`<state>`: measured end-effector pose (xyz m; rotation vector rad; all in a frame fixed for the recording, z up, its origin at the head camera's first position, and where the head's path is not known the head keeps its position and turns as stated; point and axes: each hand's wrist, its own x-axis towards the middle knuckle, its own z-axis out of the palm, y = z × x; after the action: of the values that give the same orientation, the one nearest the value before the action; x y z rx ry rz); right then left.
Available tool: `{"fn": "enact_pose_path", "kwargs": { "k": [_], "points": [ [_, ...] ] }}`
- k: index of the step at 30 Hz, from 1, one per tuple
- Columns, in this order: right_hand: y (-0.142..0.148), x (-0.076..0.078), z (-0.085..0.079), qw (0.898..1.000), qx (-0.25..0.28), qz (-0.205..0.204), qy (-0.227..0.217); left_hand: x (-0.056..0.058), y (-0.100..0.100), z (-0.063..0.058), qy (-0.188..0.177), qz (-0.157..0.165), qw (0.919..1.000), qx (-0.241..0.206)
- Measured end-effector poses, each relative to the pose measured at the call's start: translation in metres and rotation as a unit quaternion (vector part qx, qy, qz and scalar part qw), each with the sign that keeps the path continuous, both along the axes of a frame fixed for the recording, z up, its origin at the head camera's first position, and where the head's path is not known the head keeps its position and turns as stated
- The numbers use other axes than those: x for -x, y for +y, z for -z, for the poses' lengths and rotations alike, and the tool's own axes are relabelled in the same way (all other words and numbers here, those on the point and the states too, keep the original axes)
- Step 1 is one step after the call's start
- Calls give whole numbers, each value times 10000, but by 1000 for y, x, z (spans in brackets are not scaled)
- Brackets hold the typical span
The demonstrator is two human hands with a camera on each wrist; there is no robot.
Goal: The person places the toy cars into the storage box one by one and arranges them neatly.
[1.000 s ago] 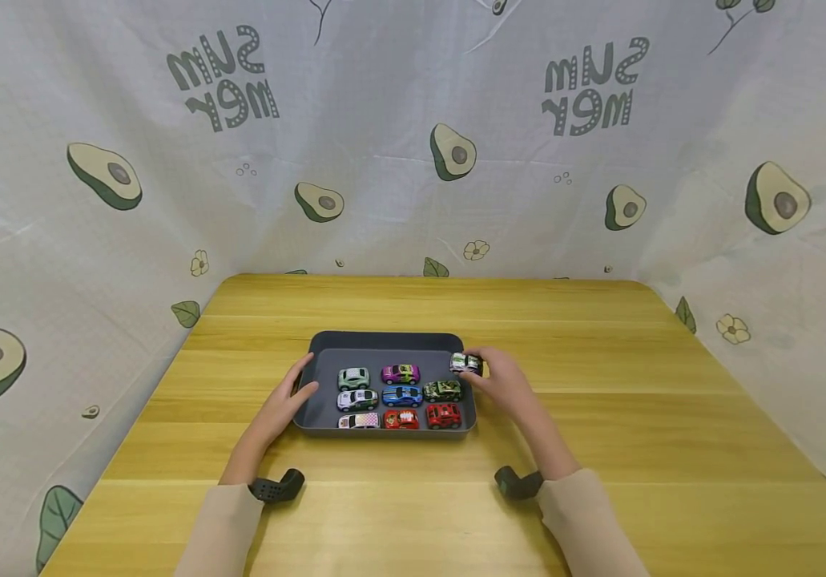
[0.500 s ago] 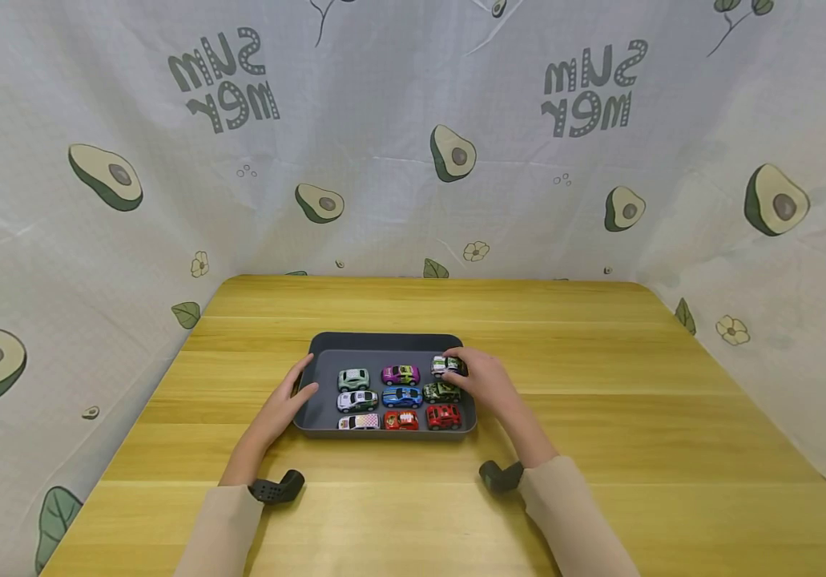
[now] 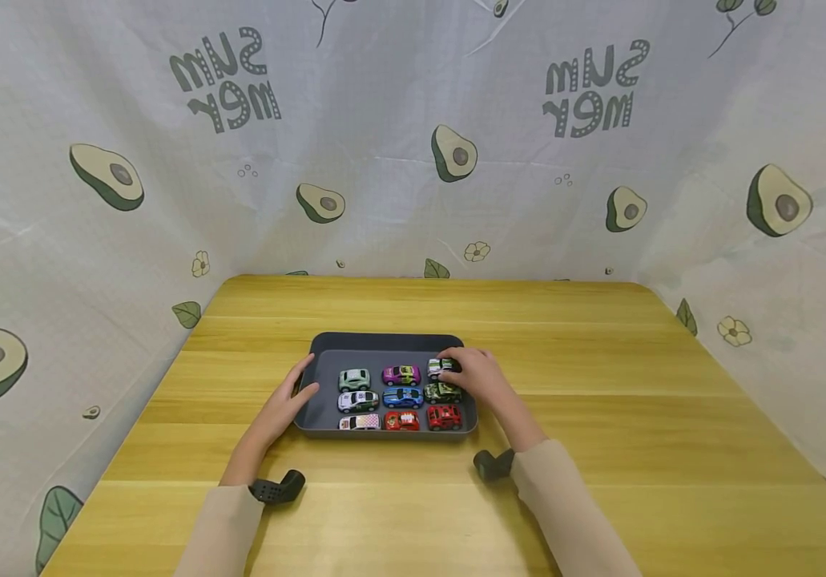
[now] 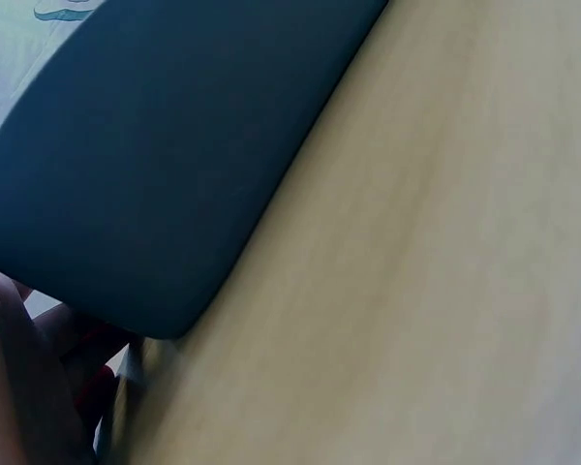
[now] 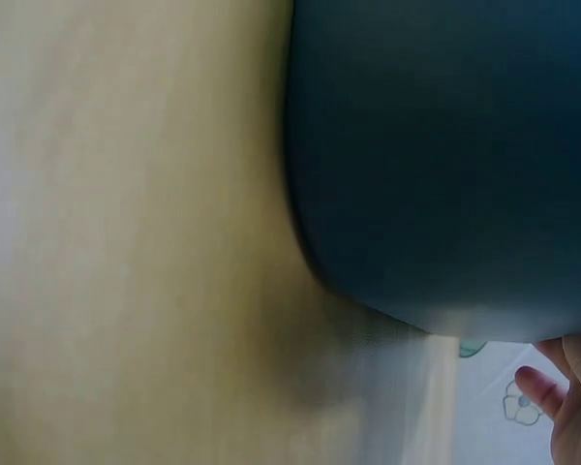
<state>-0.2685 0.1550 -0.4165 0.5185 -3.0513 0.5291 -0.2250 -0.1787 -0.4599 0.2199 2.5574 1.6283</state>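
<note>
A shallow dark grey tray (image 3: 384, 434) lies on the wooden table with several small toy cars in it. My right hand (image 3: 476, 372) reaches over the tray's right rim and pinches a white-and-green toy car (image 3: 438, 367) at the back of the right column. Just in front of that car are a camouflage toy car (image 3: 441, 393) and a red toy car (image 3: 445, 417). At the left wall, my left hand (image 3: 284, 405) holds the tray's edge, thumb over the rim. The wrist views show mostly the tray's outer wall (image 4: 165, 165) and parts of the hands.
Beside the right column sit a purple car (image 3: 401, 375), a blue car (image 3: 402, 397) and another red car (image 3: 401, 421). The left column has a pale green car (image 3: 354, 380) and two whitish ones. A printed cloth (image 3: 384, 104) hangs behind the table (image 3: 600, 401).
My right hand has moved left over the rim and carried the white-and-green toy car into line behind the camouflage one. The left hand and the tray have stayed put.
</note>
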Motion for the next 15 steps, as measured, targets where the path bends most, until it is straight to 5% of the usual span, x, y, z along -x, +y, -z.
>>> {"fn": "enact_pose_path", "kwargs": {
  "k": [15],
  "points": [
    [-1,4,0,9997,-125,-195,-94,0,0,0,-30,-14,10000,-53]
  ]
}}
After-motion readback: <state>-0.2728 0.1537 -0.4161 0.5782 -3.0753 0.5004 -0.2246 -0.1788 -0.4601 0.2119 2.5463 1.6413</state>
